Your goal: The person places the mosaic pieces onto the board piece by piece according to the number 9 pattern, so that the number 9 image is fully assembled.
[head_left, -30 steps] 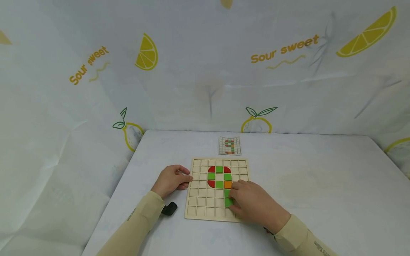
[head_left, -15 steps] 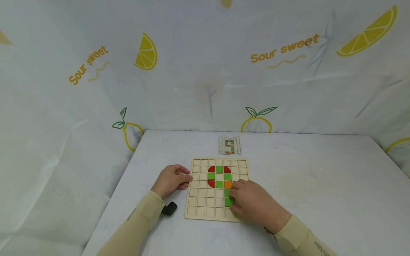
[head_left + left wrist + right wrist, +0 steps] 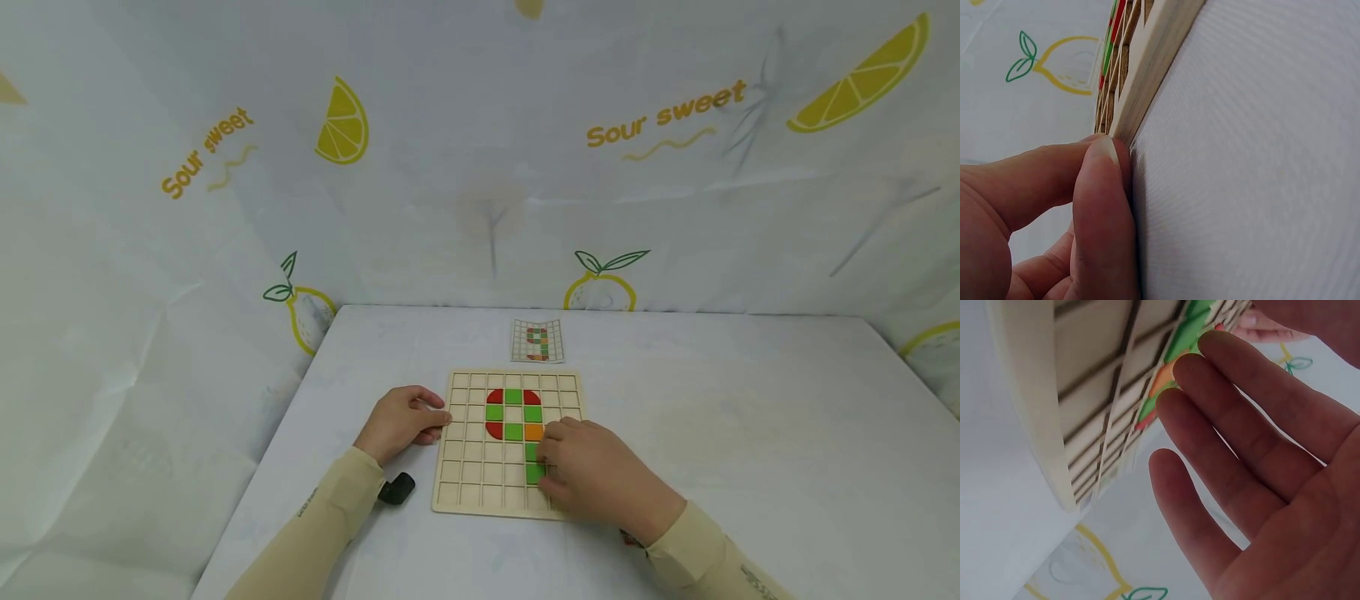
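Observation:
A square wooden grid board (image 3: pixel 483 475) lies on the table. Red quarter-round tiles, green square tiles and one orange tile (image 3: pixel 533 432) sit in its cells. My left hand (image 3: pixel 401 423) is at the board's left edge; in the left wrist view, its thumb (image 3: pixel 1104 206) and index finger pinch that edge. My right hand (image 3: pixel 596 471) lies over the board's right side, its fingertips at the lower green tile (image 3: pixel 535 474). The right wrist view shows those fingers (image 3: pixel 1241 425) mostly straight and side by side. The hand hides the board's lower right cells.
A small patterned card (image 3: pixel 537 342) with a coloured grid figure lies behind the board. A black object (image 3: pixel 397 489) is beside the left wrist. Something small and red (image 3: pixel 630 540) shows under the right wrist. A lemon-print cloth (image 3: pixel 465 167) stands behind the table.
My right hand has shifted very slightly up and to the right, and more of the red thing under its wrist shows. The left hand and the tiles stay as they were.

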{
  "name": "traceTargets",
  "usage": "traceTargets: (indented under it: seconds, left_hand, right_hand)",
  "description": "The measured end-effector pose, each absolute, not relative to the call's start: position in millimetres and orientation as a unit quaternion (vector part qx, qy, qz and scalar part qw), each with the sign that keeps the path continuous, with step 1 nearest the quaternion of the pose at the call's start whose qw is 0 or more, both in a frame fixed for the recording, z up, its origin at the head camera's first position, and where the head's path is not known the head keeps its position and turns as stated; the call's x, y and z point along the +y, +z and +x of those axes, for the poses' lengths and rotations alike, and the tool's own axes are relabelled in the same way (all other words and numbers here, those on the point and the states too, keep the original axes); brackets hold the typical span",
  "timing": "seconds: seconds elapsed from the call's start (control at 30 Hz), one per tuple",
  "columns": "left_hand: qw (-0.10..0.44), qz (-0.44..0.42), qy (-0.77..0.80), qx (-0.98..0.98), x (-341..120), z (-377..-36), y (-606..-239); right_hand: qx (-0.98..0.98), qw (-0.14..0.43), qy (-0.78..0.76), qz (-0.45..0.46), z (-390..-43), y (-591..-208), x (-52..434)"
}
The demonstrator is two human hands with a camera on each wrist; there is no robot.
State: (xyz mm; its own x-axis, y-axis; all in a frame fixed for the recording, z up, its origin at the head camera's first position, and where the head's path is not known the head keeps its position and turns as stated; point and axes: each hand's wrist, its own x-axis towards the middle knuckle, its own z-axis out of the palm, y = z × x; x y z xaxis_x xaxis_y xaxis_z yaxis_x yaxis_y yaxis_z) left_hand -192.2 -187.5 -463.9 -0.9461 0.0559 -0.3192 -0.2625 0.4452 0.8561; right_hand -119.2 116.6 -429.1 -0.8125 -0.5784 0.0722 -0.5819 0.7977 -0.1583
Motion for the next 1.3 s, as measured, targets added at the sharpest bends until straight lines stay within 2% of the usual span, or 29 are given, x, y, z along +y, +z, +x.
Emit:
traceTargets:
  seconds: [0.3, 0.57, 0.7, 0.97, 1.3]
  left_hand:
    - [0.153, -0.064, 0.521, 0.837, -183.1, -195.4, -464.6]
    - [0.156, -0.074, 0.51, 0.843, -188.0, -194.6, -466.3]
    - [0.155, -0.077, 0.508, 0.844, -189.4, -194.4, -468.9]
    - [0.151, -0.072, 0.504, 0.847, -187.5, -192.0, -468.8]
    - [0.152, -0.073, 0.506, 0.846, -187.0, -194.0, -470.9]
  right_hand:
    - [-0.97, -0.032, 0.097, 0.22, -113.1, -411.5, 166.5]
    - [-0.977, -0.031, 0.096, 0.188, -93.7, -421.3, 215.8]
    - [-0.979, -0.03, 0.089, 0.182, -84.3, -426.7, 227.0]
    - [-0.986, -0.091, 0.078, 0.112, -81.9, -432.7, 233.3]
    - [-0.989, -0.044, 0.072, 0.121, -77.5, -438.3, 248.4]
